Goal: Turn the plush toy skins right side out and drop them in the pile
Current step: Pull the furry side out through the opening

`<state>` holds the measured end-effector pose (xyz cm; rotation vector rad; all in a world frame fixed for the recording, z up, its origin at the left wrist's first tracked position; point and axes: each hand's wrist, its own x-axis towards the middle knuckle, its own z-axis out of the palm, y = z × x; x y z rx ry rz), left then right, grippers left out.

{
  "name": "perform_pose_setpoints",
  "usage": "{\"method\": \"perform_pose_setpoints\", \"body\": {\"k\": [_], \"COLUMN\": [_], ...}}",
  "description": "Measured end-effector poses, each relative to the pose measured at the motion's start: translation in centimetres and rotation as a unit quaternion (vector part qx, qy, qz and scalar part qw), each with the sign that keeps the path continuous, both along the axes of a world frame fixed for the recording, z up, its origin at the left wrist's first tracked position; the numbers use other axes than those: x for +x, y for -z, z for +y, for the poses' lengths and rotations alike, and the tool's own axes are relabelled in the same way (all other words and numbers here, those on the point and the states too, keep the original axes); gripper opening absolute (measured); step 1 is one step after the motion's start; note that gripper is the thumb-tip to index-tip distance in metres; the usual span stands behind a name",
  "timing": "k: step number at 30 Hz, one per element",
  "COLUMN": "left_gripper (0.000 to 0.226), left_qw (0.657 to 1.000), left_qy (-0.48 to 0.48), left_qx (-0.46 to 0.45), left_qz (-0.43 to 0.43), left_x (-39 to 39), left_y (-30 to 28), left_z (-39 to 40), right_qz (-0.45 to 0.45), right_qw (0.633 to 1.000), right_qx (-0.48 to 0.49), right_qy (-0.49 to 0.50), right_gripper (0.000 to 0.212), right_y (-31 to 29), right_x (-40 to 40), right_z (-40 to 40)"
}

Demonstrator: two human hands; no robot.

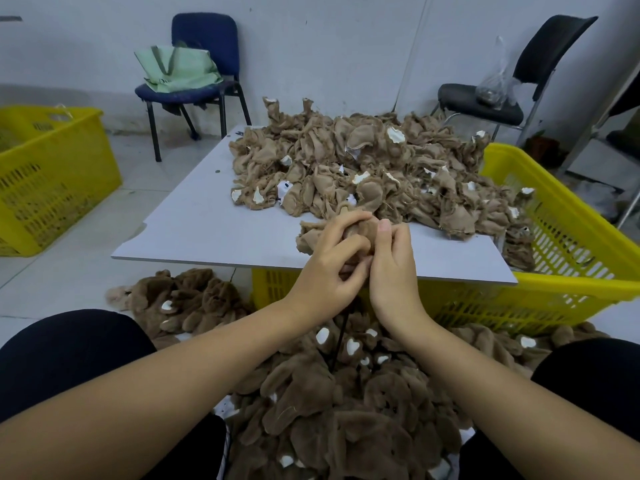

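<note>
One tan plush toy skin (322, 233), its smooth backing outward, is held at the near edge of the grey desk (194, 233), bunched between both hands. The left hand (329, 268) is curled round its lower part, with the fingers folded over the fabric and the knuckles turned up. The right hand (391, 268) is pressed against the left from the other side, its thumb raised and its fingers pinching the same skin. Both forearms are stretched forward from the lap and meet over the desk edge. Beyond the hands, a heap of inside-out skins (381, 168) is spread across the desk and spills toward a yellow crate (568, 237). Below the hands, on the floor between the knees, a pile of furry brown skins (329, 393) is seen.
</note>
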<state>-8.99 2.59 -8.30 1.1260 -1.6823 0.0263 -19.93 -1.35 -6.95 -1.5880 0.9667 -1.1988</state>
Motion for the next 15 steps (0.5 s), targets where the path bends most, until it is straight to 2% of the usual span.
{"method": "perform_pose_setpoints", "body": {"k": [3, 6, 8, 10, 12, 15], "left_gripper": [0.008, 0.018, 0.021, 0.012, 0.020, 0.025], "left_qw": [0.998, 0.987, 0.979, 0.973, 0.975, 0.983], "left_qy": [0.025, 0.045, 0.017, -0.015, -0.038, -0.079], "left_qx": [0.032, 0.056, 0.052, 0.065, 0.101, 0.160], "left_qz": [0.050, 0.143, 0.194, 0.219, 0.193, 0.038], "left_x": [-0.3, -0.2, 0.0, -0.1, -0.3, 0.0], "left_y": [-0.2, -1.2, -1.5, -1.6, -2.3, -3.0], "left_z": [0.5, 1.1, 1.1, 1.1, 0.7, -0.6], "right_qz": [-0.053, -0.094, -0.128, -0.149, -0.149, -0.142], "right_qw": [0.998, 0.991, 0.980, 0.971, 0.970, 0.970], "right_qx": [0.011, 0.077, 0.131, 0.161, 0.159, 0.154], "right_qy": [-0.040, -0.062, -0.082, -0.093, -0.108, -0.125], "right_gripper": [0.047, 0.051, 0.047, 0.042, 0.036, 0.026], "right_y": [0.1, 0.0, 0.1, 0.3, 0.5, 0.7], "right_x": [0.1, 0.4, 0.9, 1.5, 1.6, 1.4], "right_z": [-0.3, -0.8, -1.0, -1.1, -1.4, -1.7]}}
